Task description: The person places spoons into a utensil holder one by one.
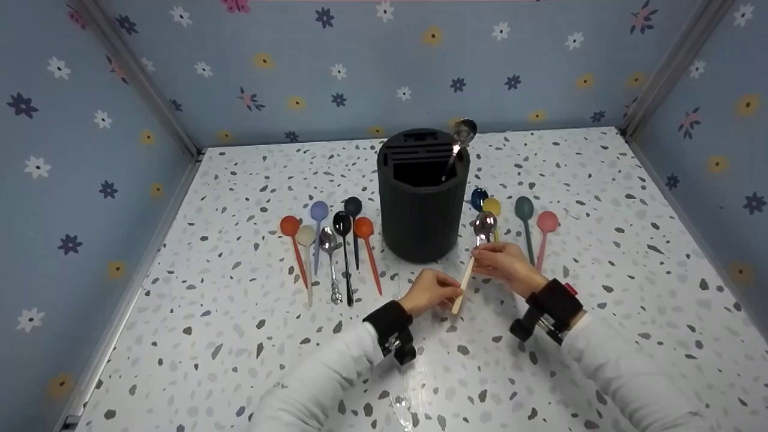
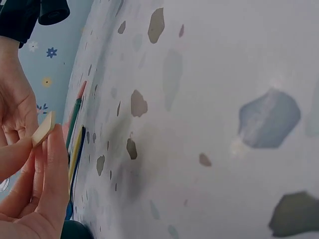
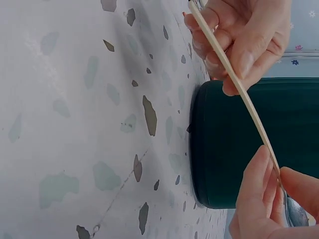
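Pinching a spoon (image 1: 467, 277) right of the black pot (image 1: 420, 223), the left hand (image 1: 429, 292) grips its pale handle's (image 3: 256, 119) near end and the right hand (image 1: 509, 264) its far end.

A white, dark-flecked surface (image 1: 198, 366) carries an upright dark holder (image 1: 420, 225). Left of the holder, spoons lie in a cluster, farthest to nearest it: red spoon (image 1: 297, 251), beige spoon (image 1: 308, 258), lavender spoon (image 1: 318, 231), silver spoon (image 1: 331, 265), black spoon (image 1: 345, 255), navy spoon (image 1: 355, 231), orange spoon (image 1: 370, 255). Right of the holder, a blue spoon (image 1: 479, 199) and yellow spoon (image 1: 491, 207) lie close together; farther from it lie a green spoon (image 1: 526, 225) and pink spoon (image 1: 545, 231).
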Demonstrator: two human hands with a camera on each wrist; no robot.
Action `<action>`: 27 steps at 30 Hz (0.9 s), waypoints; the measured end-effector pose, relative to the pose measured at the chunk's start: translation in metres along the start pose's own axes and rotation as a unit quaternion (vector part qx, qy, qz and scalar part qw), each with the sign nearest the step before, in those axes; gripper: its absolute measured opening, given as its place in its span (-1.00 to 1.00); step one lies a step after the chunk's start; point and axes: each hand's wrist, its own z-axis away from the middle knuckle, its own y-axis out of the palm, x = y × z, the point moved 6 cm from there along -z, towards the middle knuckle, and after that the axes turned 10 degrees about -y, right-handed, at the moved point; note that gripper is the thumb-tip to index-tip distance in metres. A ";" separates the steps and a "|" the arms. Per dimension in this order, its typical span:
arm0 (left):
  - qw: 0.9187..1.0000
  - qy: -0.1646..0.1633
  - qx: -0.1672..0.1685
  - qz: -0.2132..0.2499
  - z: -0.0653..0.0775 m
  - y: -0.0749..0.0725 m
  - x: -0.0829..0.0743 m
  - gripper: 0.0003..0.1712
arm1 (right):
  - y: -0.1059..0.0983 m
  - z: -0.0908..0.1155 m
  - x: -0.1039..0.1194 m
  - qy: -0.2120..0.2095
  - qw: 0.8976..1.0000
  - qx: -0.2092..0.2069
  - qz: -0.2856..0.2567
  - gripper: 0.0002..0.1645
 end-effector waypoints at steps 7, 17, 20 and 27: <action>1.000 -0.005 -0.005 0.011 0.003 -0.001 -0.006 -0.82 | 0.002 0.001 0.009 -0.011 1.000 0.000 0.018 -0.74; 1.000 0.006 0.001 0.018 0.012 -0.005 -0.023 -0.82 | 0.007 0.003 0.029 -0.034 0.999 0.003 0.041 -0.78; 1.000 0.016 0.008 0.018 0.016 -0.006 -0.030 -0.82 | 0.008 0.004 0.035 -0.040 0.999 0.003 0.034 -0.82; 0.999 0.032 0.003 -0.003 0.020 -0.010 -0.044 -0.83 | 0.008 0.003 0.049 -0.052 0.998 0.003 0.039 -0.85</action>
